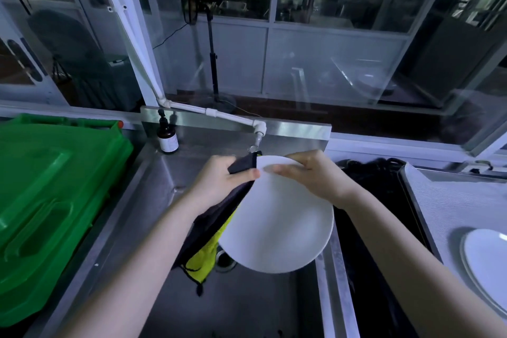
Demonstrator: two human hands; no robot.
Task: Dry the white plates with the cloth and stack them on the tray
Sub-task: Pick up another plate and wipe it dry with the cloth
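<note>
both arms are stretched over the sink (170, 173). plate (279, 217) is tilted above it, gripped by right hand (310, 175); cloth (219, 217) is pinched by left hand (219, 178) for wiping.

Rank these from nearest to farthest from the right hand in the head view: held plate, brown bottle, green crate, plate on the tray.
From the right hand:
1. Held plate, gripped at its top rim.
2. Brown bottle, back left on the sink ledge.
3. Plate on the tray, lower right; about as far as the bottle, too close to call.
4. Green crate, far left.
</note>
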